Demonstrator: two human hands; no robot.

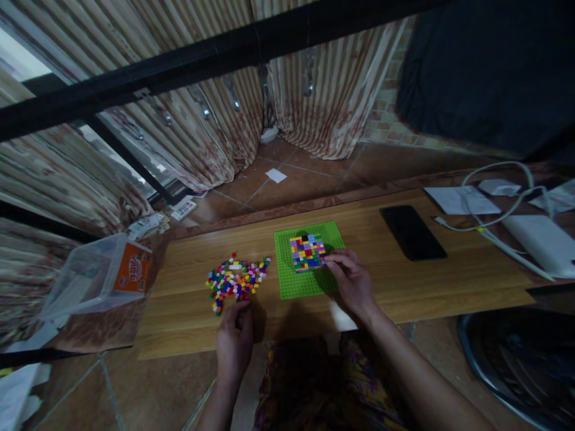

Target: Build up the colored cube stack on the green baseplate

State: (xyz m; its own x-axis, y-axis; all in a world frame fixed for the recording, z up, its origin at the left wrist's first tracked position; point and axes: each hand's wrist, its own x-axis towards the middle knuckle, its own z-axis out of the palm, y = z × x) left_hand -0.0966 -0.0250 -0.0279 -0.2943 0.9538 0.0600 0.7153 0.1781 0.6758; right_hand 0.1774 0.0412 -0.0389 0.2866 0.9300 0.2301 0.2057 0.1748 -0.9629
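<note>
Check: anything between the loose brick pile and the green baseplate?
Nothing: the head view shows only bare wooden board between the loose brick pile and green baseplate.

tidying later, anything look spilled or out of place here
Loose bricks lie scattered on the board beside the left hand, off the green baseplate. Papers litter the floor.
</note>
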